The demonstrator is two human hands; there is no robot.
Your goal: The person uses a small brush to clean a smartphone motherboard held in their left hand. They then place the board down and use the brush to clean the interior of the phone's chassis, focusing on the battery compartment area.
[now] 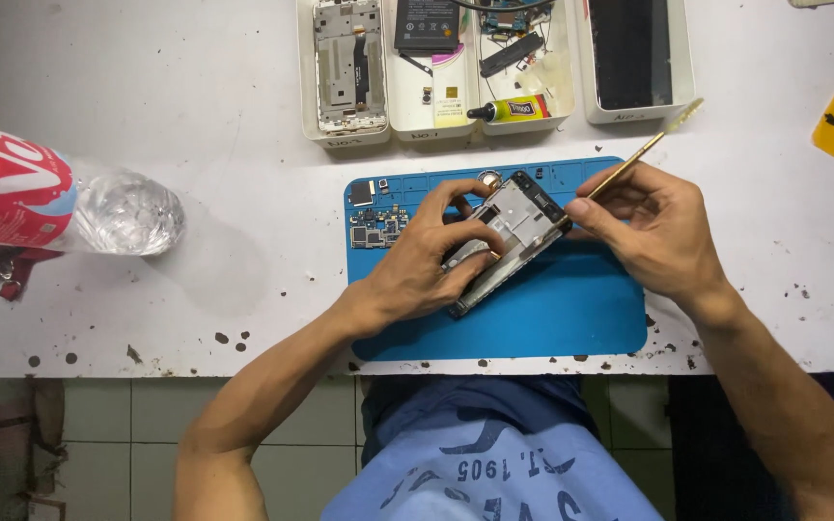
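A: Two hands on the job, both over the blue mat (571, 318). The left hand (427, 265) is curled shut around an opened phone (506, 241), thumb and fingers gripping its long edges, holding it tilted with one end on the mat.

B: And the right hand (653, 227)?

A: Pinched closed on a thin brass-coloured tool (644, 150), held like a pen. Its working end sits right at the phone's upper corner; whether the tip is inside the frame I cannot tell, the fingers hide it.

B: How would you play this one?

A: I'd judge light pressure the key: keep the tool shallow, lever gently, and let the left hand brace the frame so it doesn't twist. A slip could gouge the boards inside.

B: Loose parts around?

A: A small circuit board (376, 230) lies on the mat just beside the left fingers, worth keeping clear of. Behind the mat, white trays (345, 135) hold another phone frame, a battery and a glue tube (512, 109). Well off to the left, a water bottle (60, 207) lies on its side.
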